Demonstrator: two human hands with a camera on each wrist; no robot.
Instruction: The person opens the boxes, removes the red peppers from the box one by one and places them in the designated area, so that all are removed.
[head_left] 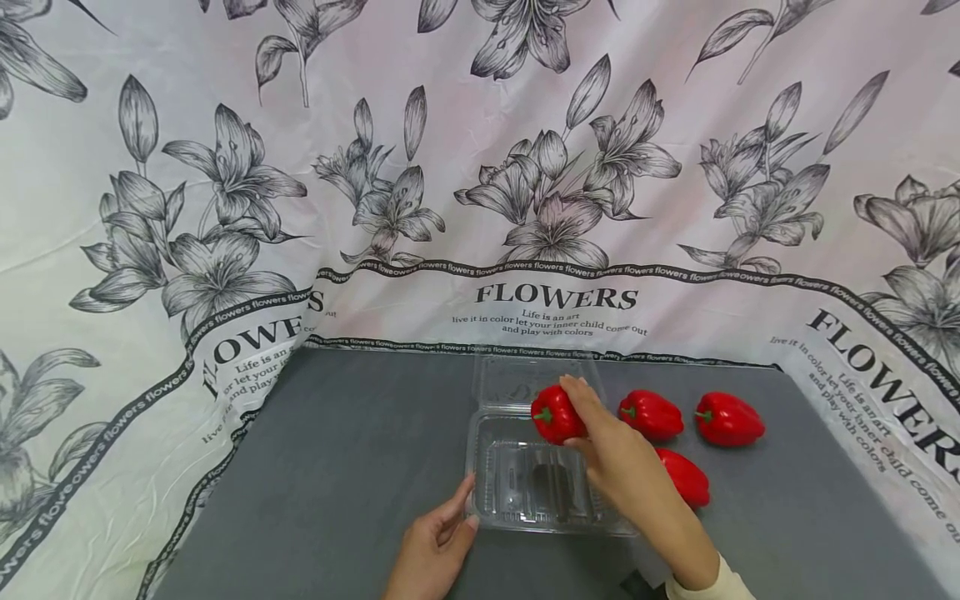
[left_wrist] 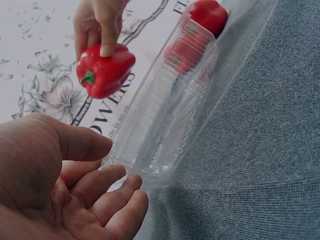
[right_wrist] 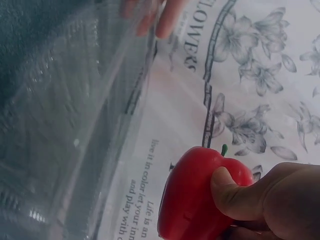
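Observation:
My right hand (head_left: 615, 442) holds a red bell pepper (head_left: 556, 415) with a green stem above the clear plastic container (head_left: 480, 467). In the right wrist view, the thumb (right_wrist: 227, 192) presses on the side of that pepper. The container stands with its hinged lid (head_left: 498, 379) folded back, away from me. At its left end is my left hand (head_left: 435, 542), with thumb and fingertips right at the wall near the front corner. Its fingers (left_wrist: 120, 200) look relaxed in the left wrist view.
Three more red bell peppers lie right of the container: one behind my right forearm (head_left: 686, 479), one farther back (head_left: 651, 415) and one at the far right (head_left: 730, 419). A flower-printed cloth (head_left: 555, 308) borders the grey table (head_left: 337, 467) at the back and sides.

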